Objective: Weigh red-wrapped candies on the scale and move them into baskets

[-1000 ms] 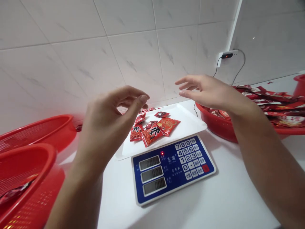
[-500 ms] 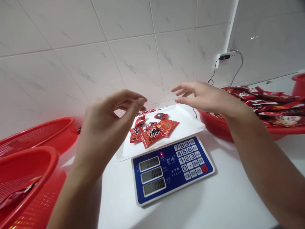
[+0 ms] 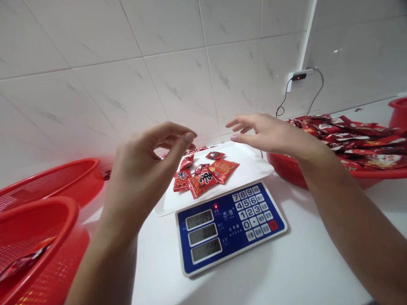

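Observation:
Several small red snack packets (image 3: 203, 182) lie on the white pan (image 3: 251, 167) of a digital scale with a blue keypad panel (image 3: 229, 231). Above the left side of the pan hovers my left hand (image 3: 146, 156), fingers loosely curled with the thumb close to them and nothing visible in it; I count it as open. My right hand (image 3: 254, 133) hangs over the pan's far right side, open, its fingers extended and holding nothing. Neither hand touches the packets. A flat red packet with a gold pattern (image 3: 225, 168) rests beside the others.
On the left stand two red plastic baskets, a front basket (image 3: 68, 216) with a packet inside and a rear basket (image 3: 90, 167). A red basin (image 3: 286, 169) heaped with red packets (image 3: 359, 140) sits on the right. Behind the scale is a tiled wall (image 3: 178, 84) with a socket (image 3: 299, 78).
My right hand has shifted slightly left and down. My left hand has barely moved, and the packets lie as before.

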Motion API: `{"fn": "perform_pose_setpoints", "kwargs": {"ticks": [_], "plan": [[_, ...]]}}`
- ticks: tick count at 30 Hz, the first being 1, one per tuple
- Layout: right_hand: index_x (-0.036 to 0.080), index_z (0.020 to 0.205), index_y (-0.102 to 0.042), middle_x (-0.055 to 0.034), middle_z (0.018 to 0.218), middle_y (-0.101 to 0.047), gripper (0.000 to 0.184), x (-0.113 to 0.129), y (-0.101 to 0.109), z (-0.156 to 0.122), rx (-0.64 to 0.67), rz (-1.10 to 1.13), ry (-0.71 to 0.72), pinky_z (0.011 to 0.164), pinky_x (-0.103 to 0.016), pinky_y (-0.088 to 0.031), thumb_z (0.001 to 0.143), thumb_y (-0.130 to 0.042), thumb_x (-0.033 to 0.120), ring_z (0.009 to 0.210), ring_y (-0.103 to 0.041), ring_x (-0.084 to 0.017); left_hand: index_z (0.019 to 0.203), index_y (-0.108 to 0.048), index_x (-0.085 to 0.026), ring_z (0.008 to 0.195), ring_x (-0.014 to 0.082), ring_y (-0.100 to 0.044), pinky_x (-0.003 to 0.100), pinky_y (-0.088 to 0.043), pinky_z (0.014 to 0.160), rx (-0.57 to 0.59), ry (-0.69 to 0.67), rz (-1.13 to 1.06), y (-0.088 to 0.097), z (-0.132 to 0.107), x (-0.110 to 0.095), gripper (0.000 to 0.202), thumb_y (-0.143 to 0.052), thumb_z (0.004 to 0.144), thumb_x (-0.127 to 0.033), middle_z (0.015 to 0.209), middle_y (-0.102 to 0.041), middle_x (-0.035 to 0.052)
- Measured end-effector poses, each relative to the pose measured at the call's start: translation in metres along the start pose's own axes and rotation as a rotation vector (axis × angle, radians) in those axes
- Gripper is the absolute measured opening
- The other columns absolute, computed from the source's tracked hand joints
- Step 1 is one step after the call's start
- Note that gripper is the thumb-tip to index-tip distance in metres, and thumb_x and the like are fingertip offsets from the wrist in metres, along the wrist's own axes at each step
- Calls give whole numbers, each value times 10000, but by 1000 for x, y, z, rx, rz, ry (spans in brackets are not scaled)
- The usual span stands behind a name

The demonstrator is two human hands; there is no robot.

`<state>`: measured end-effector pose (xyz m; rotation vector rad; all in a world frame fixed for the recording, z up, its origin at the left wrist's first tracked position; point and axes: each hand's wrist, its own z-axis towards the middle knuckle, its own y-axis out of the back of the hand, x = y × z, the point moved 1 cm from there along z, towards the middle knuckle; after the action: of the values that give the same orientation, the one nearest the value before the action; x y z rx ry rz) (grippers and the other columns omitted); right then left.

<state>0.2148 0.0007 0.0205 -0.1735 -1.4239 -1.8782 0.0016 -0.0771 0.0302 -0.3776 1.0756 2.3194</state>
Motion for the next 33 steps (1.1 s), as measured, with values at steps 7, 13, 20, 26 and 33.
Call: {"fn": "perform_pose_setpoints", "kwargs": {"ticks": [7,13,20,26,33], "plan": [[219,1208,-722,-88,1286,-689,323,4,-30,9,116,-60,114,1077,-429,-408,903,-617,220,1223,-594,-268,862,-721,-359,846,189,-732,302,-554,679,3,-11,-28,-1,1,1,145,-621,883,-461,867,-767,-78],[358,1347,-644,-45,1547,-477,505,-16,-75,27,289,-220,215,1123,-611,-294,942,-439,137,1402,-429,-334,863,-722,-360,834,177,-729,297,-544,670,6,-1,-31,-2,0,1,140,-624,885,-458,866,-765,-84],[263,1243,-711,-92,1324,-672,413,-29,-65,29,347,-176,21,1032,-449,-408,927,-453,198,1215,-593,-291,868,-730,-344,833,191,-734,300,-553,657,0,-16,-41,-3,0,2,150,-635,887,-458,857,-770,-68],[173,1035,-755,-123,1052,-746,318,-35,-50,32,303,-189,-48,813,-321,-455,880,-477,169,949,-659,-241,857,-741,-326,815,172,-732,281,-540,618,-5,-43,-95,-8,-1,3,126,-659,905,-409,831,-767,-67],[139,1071,-730,-120,1083,-729,320,-20,-23,22,27,-150,18,877,-330,-450,899,-461,131,1035,-642,-235,842,-735,-356,827,173,-735,294,-548,650,-4,-44,-87,-6,-1,4,124,-659,900,-435,826,-760,-92]]}}
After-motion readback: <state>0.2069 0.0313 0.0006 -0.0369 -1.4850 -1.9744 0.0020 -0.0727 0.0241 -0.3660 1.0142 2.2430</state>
